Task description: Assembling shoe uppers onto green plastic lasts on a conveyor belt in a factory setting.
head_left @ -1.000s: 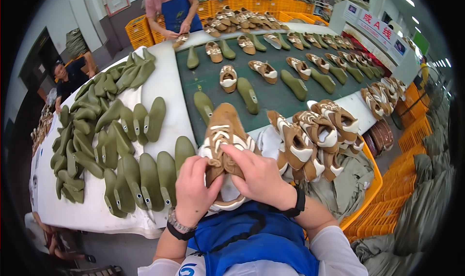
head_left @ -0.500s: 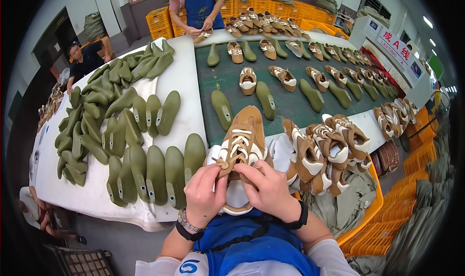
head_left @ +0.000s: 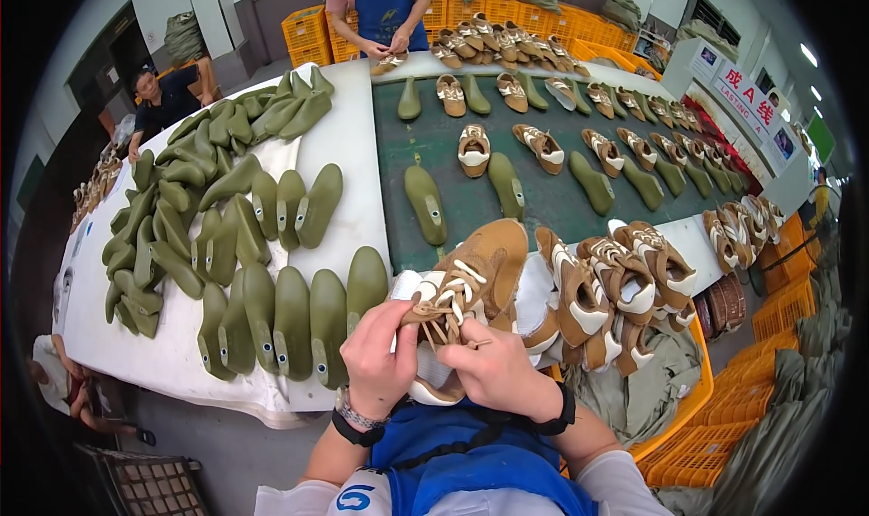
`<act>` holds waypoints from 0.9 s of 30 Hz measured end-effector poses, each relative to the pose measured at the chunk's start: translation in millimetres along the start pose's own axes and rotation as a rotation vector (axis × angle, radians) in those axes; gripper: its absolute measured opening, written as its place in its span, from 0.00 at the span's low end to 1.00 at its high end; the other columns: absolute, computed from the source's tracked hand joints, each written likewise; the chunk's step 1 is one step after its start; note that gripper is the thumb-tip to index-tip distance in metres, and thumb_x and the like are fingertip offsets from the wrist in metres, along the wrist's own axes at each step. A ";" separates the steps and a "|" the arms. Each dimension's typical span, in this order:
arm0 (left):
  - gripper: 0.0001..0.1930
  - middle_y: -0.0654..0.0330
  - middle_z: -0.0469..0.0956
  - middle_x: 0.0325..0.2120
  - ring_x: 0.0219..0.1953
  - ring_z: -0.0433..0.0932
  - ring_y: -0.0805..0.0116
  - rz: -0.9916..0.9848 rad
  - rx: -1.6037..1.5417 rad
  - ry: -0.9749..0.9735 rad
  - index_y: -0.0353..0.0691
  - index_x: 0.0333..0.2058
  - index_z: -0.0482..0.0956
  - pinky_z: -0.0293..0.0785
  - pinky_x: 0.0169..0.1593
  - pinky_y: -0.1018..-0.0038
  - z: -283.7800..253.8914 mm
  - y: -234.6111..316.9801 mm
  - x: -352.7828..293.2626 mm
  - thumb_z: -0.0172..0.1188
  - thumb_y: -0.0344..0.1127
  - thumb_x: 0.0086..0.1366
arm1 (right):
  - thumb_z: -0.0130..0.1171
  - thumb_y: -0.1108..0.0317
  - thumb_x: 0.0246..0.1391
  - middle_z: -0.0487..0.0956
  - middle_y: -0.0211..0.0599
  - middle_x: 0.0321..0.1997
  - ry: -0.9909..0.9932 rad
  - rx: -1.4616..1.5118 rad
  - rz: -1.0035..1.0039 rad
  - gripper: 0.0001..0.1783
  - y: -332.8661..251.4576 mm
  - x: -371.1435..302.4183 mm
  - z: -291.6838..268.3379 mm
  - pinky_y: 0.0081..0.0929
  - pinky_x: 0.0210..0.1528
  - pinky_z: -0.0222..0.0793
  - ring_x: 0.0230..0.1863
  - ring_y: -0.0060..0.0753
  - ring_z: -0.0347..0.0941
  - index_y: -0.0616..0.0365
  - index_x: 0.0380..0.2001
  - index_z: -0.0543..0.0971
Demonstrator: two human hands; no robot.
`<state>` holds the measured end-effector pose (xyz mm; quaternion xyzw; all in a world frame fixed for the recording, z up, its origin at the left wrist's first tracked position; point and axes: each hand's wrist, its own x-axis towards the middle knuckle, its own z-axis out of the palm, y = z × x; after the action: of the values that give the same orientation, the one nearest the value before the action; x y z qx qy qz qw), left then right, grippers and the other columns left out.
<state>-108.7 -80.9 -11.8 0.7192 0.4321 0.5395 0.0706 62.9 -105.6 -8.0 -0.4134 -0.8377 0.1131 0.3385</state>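
Holds a brown-and-white shoe (head_left: 500, 255) at the near edge of the tabletop (head_left: 355, 210), right of green lasts (head_left: 291, 324), with left fingers (head_left: 391, 319) pinching beside the laces (head_left: 460, 290) and right fingers (head_left: 478, 364) gathered on their ends. Looks light, soft; probably best gripped around the firmer heel (head_left: 433, 395).

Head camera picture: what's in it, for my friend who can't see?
A person's left hand and right hand pinch at the laces of a brown shoe. Green shoe forms lie at the left; ahead, more shoes and forms sit in rows on a green surface.
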 end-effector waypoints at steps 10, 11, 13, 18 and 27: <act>0.17 0.50 0.77 0.32 0.34 0.77 0.53 0.109 0.066 -0.060 0.32 0.41 0.75 0.75 0.38 0.67 -0.7 -2.8 -1.9 0.61 0.21 0.50 | 0.60 0.76 0.40 0.70 0.36 0.31 0.225 0.200 0.128 0.20 3.4 0.4 0.0 0.33 0.27 0.70 0.28 0.41 0.72 0.49 0.41 0.77; 0.17 0.50 0.77 0.32 0.34 0.77 0.53 0.111 0.068 -0.061 0.32 0.41 0.75 0.75 0.38 0.67 -1.7 -0.5 -2.2 0.61 0.21 0.50 | 0.61 0.75 0.39 0.72 0.37 0.33 0.265 0.255 0.160 0.21 3.6 0.0 -1.0 0.33 0.30 0.71 0.30 0.42 0.73 0.53 0.42 0.76; 0.16 0.52 0.76 0.31 0.31 0.76 0.56 0.063 0.046 -0.042 0.33 0.38 0.74 0.74 0.36 0.69 -4.4 7.4 -1.5 0.62 0.20 0.48 | 0.63 0.74 0.39 0.72 0.37 0.33 0.313 0.200 0.113 0.22 2.7 4.6 -0.8 0.32 0.30 0.71 0.30 0.41 0.73 0.54 0.43 0.76; 0.20 0.52 0.75 0.32 0.32 0.75 0.54 0.214 0.083 -0.049 0.34 0.39 0.75 0.73 0.36 0.66 -6.7 13.4 -1.1 0.64 0.20 0.43 | 0.66 0.71 0.40 0.74 0.38 0.32 0.354 0.177 0.016 0.19 -2.1 16.8 -17.8 0.29 0.29 0.70 0.32 0.39 0.73 0.57 0.40 0.78; 0.20 0.53 0.73 0.30 0.29 0.72 0.58 0.206 0.066 -0.121 0.33 0.40 0.78 0.70 0.32 0.69 -10.5 25.2 -3.6 0.64 0.21 0.43 | 0.63 0.77 0.45 0.77 0.39 0.31 0.250 0.391 0.047 0.08 -0.9 19.9 -22.2 0.23 0.30 0.69 0.28 0.29 0.74 0.65 0.32 0.81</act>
<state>-103.9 -102.7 4.2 0.7928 0.3685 0.4851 0.0170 68.5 -92.9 18.4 -0.3704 -0.7414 0.2289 0.5106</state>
